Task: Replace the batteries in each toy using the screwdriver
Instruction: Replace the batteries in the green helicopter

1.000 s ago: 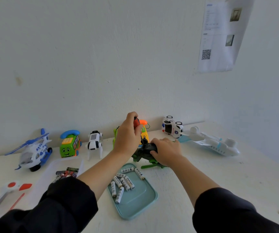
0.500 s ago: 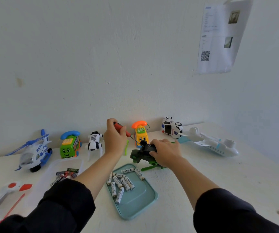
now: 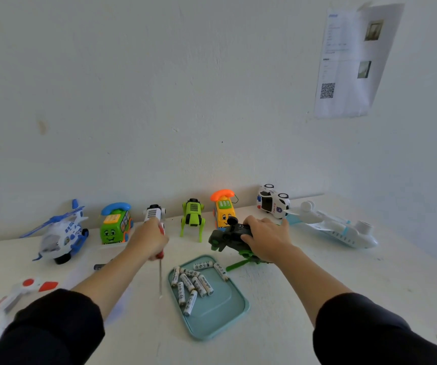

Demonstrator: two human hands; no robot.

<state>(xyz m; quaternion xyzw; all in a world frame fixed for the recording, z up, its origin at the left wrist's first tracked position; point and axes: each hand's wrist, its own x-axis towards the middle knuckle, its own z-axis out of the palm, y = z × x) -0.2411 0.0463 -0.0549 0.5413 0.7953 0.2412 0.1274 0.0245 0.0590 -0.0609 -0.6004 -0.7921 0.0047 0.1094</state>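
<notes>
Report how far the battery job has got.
Done: nothing visibly finished. In hand: the right hand holds the dark green toy helicopter on the table; the left hand grips the red-handled screwdriver, tip down, away from it. Left: white batteries lie in the teal tray; the other toys stand untouched.

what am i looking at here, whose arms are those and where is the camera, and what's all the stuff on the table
No machine here: the one picture comes from a camera worn on a person's head, looking down at their own arms. The left hand grips a red-handled screwdriver, tip pointing toward the camera. The right hand holds a dark green toy on the white table. A teal tray holds loose batteries. Along the wall stand more toys, among them a helicopter, a police car and a plane.
</notes>
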